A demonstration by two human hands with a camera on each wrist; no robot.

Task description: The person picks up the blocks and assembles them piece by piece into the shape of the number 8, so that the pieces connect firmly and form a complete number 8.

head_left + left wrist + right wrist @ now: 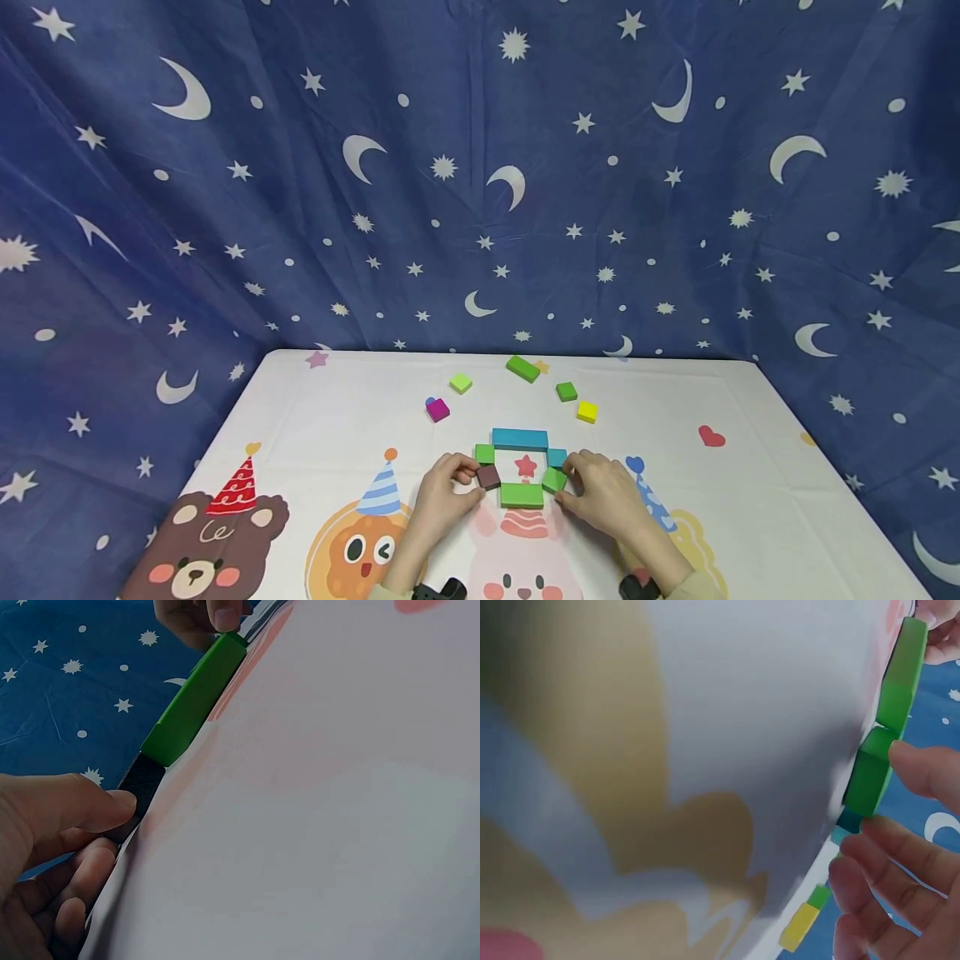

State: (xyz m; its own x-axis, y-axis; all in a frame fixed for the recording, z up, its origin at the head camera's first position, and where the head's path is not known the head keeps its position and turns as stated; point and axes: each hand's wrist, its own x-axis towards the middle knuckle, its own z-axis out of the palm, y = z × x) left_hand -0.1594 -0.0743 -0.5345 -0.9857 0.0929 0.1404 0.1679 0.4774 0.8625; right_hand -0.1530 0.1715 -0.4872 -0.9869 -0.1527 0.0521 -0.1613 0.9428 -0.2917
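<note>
Several toy blocks form a ring on the table around a printed pink star. My left hand (pixel 442 498) pinches a dark brown block (pixel 488 477) at the ring's left front corner, its thumb and fingers at the block's edges. At the right front corner, my right hand (pixel 604 493) has thumb and index finger on either side of a green cube (pixel 554 480). A long green block (pixel 522 496) lies between these two. Behind stand a small green block (pixel 484 454), a long blue block (pixel 520 439) and a small blue block (pixel 557 457).
Loose blocks lie farther back: a purple one (pixel 437 409), a light green one (pixel 461 383), a long green one (pixel 522 368), a small green one (pixel 567 392) and a yellow one (pixel 587 412). The white table cover (pixel 780 500) meets a blue star-and-moon curtain (pixel 480 250).
</note>
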